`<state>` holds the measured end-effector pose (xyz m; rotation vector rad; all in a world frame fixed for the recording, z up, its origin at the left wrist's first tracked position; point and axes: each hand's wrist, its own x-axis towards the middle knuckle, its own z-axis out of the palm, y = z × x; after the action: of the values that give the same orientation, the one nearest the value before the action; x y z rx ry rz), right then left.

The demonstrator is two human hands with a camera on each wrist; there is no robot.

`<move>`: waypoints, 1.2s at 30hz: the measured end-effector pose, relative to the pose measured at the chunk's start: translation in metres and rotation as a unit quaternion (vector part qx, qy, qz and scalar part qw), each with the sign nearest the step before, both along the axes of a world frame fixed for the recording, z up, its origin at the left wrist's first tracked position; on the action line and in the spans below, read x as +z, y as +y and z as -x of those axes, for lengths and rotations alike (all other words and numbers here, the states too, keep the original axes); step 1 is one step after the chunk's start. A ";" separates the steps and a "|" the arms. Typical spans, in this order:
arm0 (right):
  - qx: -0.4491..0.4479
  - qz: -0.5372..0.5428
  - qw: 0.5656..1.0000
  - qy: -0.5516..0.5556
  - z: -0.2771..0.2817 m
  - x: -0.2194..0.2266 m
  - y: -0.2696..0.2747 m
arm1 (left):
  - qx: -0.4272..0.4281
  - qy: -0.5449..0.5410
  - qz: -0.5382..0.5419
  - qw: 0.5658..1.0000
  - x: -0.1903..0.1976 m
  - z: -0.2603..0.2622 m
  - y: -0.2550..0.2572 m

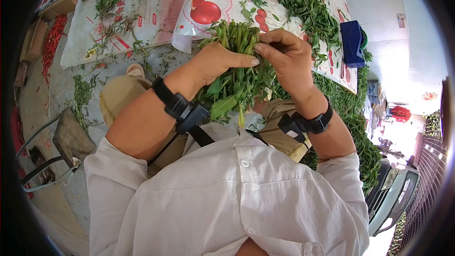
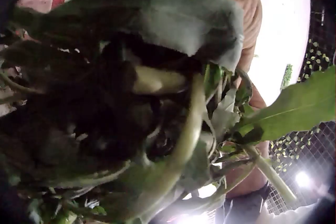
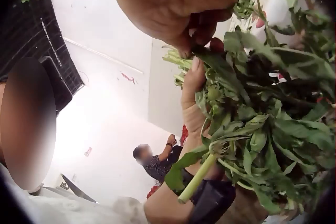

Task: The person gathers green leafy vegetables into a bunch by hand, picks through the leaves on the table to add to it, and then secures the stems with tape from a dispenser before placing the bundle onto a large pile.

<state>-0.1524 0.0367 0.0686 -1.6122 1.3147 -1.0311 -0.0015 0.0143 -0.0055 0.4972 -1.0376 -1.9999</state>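
My left hand (image 1: 213, 64) grips a thick bunch of leafy green stems (image 1: 237, 85), its thumb lying across the front. The cut stem ends (image 1: 241, 33) point away from me, and the leaves hang toward my lap. Close beside the left thumb, my right hand (image 1: 290, 59) has its thumb and fingertips together at the bunch's right side. In the right wrist view, these fingers of the right hand (image 3: 178, 11) pinch a dark green leaf (image 3: 218, 64) at the bunch. One pale stem (image 3: 197, 179) sticks out lower down. Leaves (image 2: 157, 19) fill most of the left wrist view.
A fruit-printed sheet (image 1: 204, 14) lies ahead with a long heap of greens (image 1: 303, 4) on it. A blue box (image 1: 351, 45) stands at its right. More greens (image 1: 353, 114) pile up on my right. Red chillies (image 1: 53, 42) lie at the far left. Another person (image 3: 157, 161) sits in the background.
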 end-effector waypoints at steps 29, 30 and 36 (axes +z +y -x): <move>-0.081 0.094 0.986 0.115 0.063 0.005 -0.051 | 0.002 0.010 -0.012 1.000 0.001 0.003 0.002; -0.129 0.121 0.977 0.122 0.083 -0.002 -0.066 | 0.002 0.001 -0.008 1.000 0.000 0.003 0.001; -0.239 0.166 0.905 0.310 0.167 -0.017 -0.125 | -0.028 -0.061 -0.008 0.998 -0.003 0.003 0.000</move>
<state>-0.3197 -0.0887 0.0517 -2.0295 2.1349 -1.1089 -0.0044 0.0148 -0.0085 0.6113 -1.1216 -2.0483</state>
